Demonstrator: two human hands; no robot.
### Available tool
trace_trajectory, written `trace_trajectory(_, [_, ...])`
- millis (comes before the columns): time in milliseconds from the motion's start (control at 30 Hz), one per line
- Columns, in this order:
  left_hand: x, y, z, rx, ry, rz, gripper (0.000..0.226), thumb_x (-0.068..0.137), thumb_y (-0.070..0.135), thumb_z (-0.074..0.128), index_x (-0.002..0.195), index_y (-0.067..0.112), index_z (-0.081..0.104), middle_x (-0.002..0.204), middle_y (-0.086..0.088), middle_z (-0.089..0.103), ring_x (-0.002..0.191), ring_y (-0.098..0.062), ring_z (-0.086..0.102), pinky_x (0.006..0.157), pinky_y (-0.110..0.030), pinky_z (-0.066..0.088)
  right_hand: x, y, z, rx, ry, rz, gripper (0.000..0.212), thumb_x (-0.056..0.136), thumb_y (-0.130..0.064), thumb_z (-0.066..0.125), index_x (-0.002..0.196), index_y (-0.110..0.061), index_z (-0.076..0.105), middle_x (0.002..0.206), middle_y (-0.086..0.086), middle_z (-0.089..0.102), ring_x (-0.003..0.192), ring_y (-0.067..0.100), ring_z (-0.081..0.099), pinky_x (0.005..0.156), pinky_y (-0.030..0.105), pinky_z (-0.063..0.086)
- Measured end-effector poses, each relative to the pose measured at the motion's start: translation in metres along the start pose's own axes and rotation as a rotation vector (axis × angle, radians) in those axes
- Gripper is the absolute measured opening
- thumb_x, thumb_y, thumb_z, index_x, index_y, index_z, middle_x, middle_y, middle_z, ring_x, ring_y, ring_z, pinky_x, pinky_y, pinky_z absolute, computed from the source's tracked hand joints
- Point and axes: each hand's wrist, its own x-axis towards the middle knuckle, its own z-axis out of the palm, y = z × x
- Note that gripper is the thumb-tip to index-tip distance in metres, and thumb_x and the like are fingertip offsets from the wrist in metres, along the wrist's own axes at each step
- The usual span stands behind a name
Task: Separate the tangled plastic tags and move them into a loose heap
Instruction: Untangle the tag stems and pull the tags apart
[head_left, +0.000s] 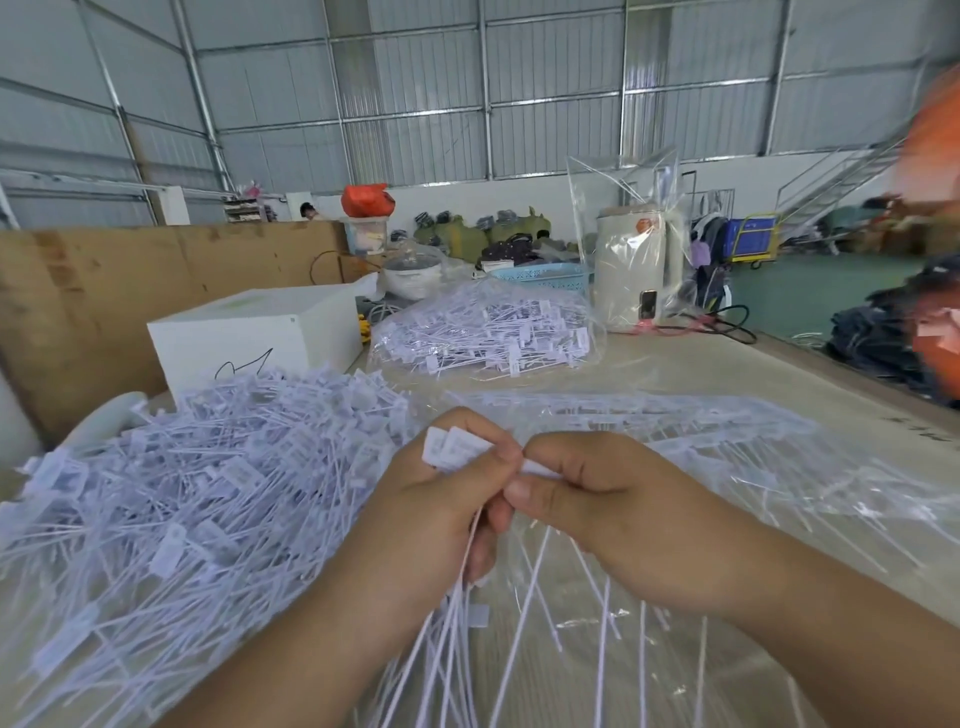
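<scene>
A small bunch of white plastic tags (457, 447) sits low in the middle of the view, above the table (779, 374). The left hand (441, 499) grips the bunch, fingers curled round it, with the flat heads sticking up past the knuckles and the thin tails hanging down toward the person. The right hand (608, 499) touches the left and pinches one tag head (540, 467) between thumb and forefinger. Under and to the right of both hands lies a clear plastic bag (727, 467) with more tags on it. To the left spreads a large loose heap of tags (171, 493). Behind the heap stands a white box (260, 332), and beside it, farther back, a second bag full of tags (488, 332).
</scene>
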Motion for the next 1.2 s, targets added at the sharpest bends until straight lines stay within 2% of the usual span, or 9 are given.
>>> trace_trajectory(100, [0.0, 0.0, 0.005, -0.088, 0.087, 0.041, 0.018, 0.077, 0.028, 0.07, 0.068, 0.016, 0.061, 0.047, -0.004, 0.044, 0.032, -0.013, 0.035, 0.037, -0.019, 0.031, 0.001, -0.002, 0.011, -0.034, 0.143, -0.03, 0.024, 0.102, -0.025, 0.05, 0.084, -0.018, 0.065, 0.079, 0.014, 0.07, 0.077, 0.046, 0.064, 0.078, 0.06, 0.05])
trace_trajectory(233, [-0.003, -0.001, 0.014, -0.25, 0.18, 0.032, 0.025, 0.066, 0.031, 0.07, 0.074, 0.009, 0.063, 0.044, -0.001, 0.038, 0.032, -0.01, 0.03, 0.034, -0.019, 0.029, 0.001, -0.005, 0.027, -0.164, 0.333, -0.108, 0.027, 0.099, -0.033, 0.048, 0.077, -0.025, 0.06, 0.072, -0.006, 0.07, 0.074, 0.013, 0.068, 0.076, 0.041, 0.053])
trace_trajectory(400, [0.004, 0.006, 0.001, -0.494, 0.265, -0.112, 0.01, 0.085, 0.018, 0.057, 0.08, 0.01, 0.056, 0.053, -0.004, 0.054, 0.035, -0.008, 0.037, 0.031, -0.015, 0.028, 0.002, -0.002, 0.02, -0.22, 0.586, -0.171, 0.04, 0.099, -0.032, 0.051, 0.063, -0.025, 0.034, 0.051, -0.012, 0.04, 0.045, 0.007, 0.036, 0.044, 0.019, 0.027])
trace_trajectory(567, [0.006, 0.008, -0.009, -0.26, 0.245, -0.098, 0.023, 0.096, 0.016, 0.05, 0.081, 0.02, 0.067, 0.062, -0.005, 0.062, 0.04, -0.01, 0.042, 0.033, -0.018, 0.03, -0.002, 0.001, 0.004, 0.03, 0.276, -0.107, 0.015, 0.092, -0.041, 0.055, 0.093, -0.026, 0.052, 0.057, -0.009, 0.041, 0.052, 0.013, 0.038, 0.051, 0.031, 0.035])
trace_trajectory(767, [-0.004, 0.001, 0.006, -0.04, -0.009, -0.108, 0.018, 0.084, 0.038, 0.062, 0.076, 0.022, 0.066, 0.057, -0.007, 0.055, 0.04, -0.012, 0.046, 0.036, -0.02, 0.035, 0.0, 0.007, 0.011, 0.025, 0.125, -0.07, 0.065, 0.088, -0.036, 0.063, 0.139, -0.048, 0.025, 0.081, 0.002, 0.074, 0.083, 0.023, 0.072, 0.091, 0.051, 0.05])
trace_trajectory(933, [-0.003, -0.003, 0.003, 0.038, -0.055, -0.093, 0.014, 0.07, 0.017, 0.079, 0.068, 0.019, 0.065, 0.072, -0.015, 0.064, 0.045, -0.013, 0.046, 0.038, -0.022, 0.039, 0.001, 0.012, 0.011, -0.129, 0.12, -0.004, 0.069, 0.092, -0.032, 0.064, 0.138, -0.054, 0.017, 0.083, -0.01, 0.074, 0.084, 0.023, 0.071, 0.085, 0.048, 0.053])
trace_trajectory(1033, [-0.001, -0.002, 0.004, -0.007, -0.018, -0.082, 0.008, 0.072, 0.02, 0.07, 0.065, 0.018, 0.065, 0.06, -0.014, 0.062, 0.04, -0.014, 0.048, 0.036, -0.021, 0.04, 0.0, 0.013, 0.007, -0.137, 0.059, 0.046, 0.059, 0.086, -0.053, 0.062, 0.137, -0.041, 0.034, 0.085, -0.001, 0.073, 0.08, 0.025, 0.068, 0.079, 0.051, 0.053])
trace_trajectory(1100, [0.002, -0.003, 0.001, -0.027, 0.055, -0.067, 0.014, 0.077, 0.018, 0.068, 0.063, 0.021, 0.066, 0.05, -0.009, 0.055, 0.037, -0.014, 0.048, 0.036, -0.022, 0.04, -0.001, 0.01, 0.001, -0.119, -0.014, 0.055, 0.042, 0.082, -0.064, 0.055, 0.11, -0.033, 0.059, 0.084, -0.001, 0.072, 0.08, 0.027, 0.067, 0.077, 0.054, 0.053])
trace_trajectory(1200, [0.006, -0.003, -0.008, -0.037, 0.173, -0.045, 0.015, 0.074, 0.019, 0.069, 0.061, 0.025, 0.066, 0.046, -0.004, 0.049, 0.036, -0.014, 0.044, 0.038, -0.022, 0.038, -0.002, 0.012, -0.01, -0.069, -0.032, 0.103, 0.042, 0.085, -0.06, 0.057, 0.074, -0.02, 0.062, 0.066, 0.001, 0.064, 0.066, 0.024, 0.062, 0.074, 0.048, 0.051])
